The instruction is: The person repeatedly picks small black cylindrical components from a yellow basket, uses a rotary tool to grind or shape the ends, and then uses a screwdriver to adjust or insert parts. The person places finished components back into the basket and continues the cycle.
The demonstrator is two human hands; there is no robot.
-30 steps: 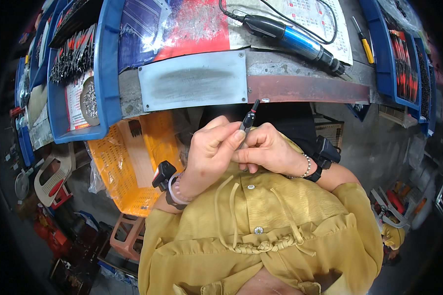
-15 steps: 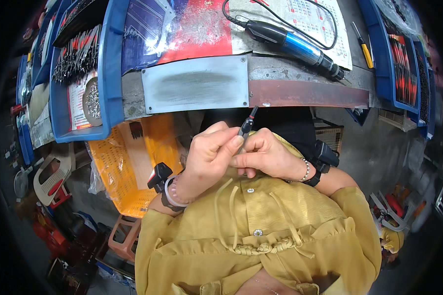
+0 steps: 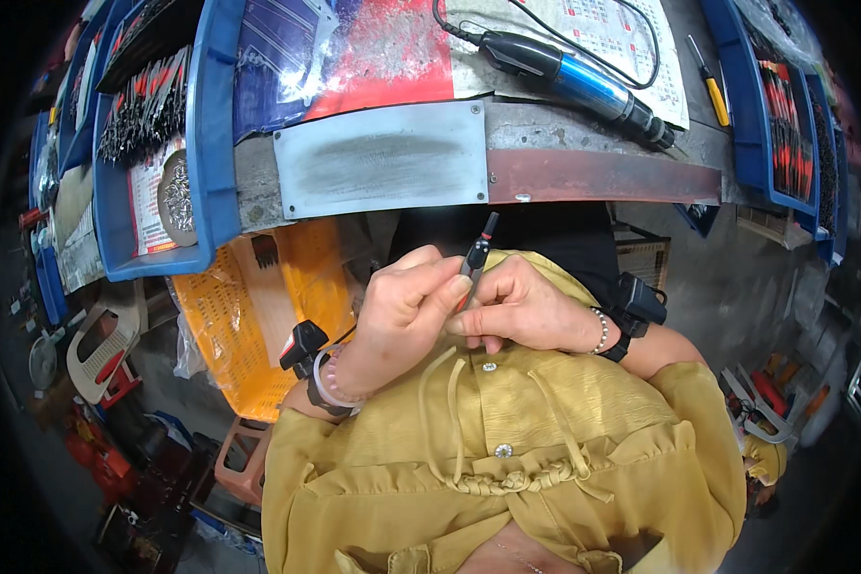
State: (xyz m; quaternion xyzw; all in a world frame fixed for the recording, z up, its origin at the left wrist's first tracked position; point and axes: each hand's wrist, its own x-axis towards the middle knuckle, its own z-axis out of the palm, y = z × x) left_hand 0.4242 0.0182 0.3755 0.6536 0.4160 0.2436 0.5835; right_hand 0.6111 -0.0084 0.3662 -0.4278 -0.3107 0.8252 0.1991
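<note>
A slim black and grey pen-like piece (image 3: 479, 251) with red marks slants up and to the right in front of my chest. My left hand (image 3: 413, 295) is closed, pinching its middle between thumb and fingers. The closed right hand (image 3: 536, 311) sits against the left one, with its thumb and bent fingers at the lower end of the piece. That lower end is mostly hidden by the fingers. The upper tip points toward the bench edge, a little short of the pale metal plate (image 3: 383, 158).
A blue and black electric screwdriver (image 3: 584, 81) lies on the bench with its cable. Blue bins (image 3: 217, 134) at left and right hold many black and red pieces. A yellow-handled screwdriver (image 3: 714, 96) lies at right. An orange crate (image 3: 225, 325) stands below left.
The pen-like piece has shifted slightly down, so its tip is now apart from the bench edge in the view. Both hands keep their grip, and the left wrist has tilted a little.
</note>
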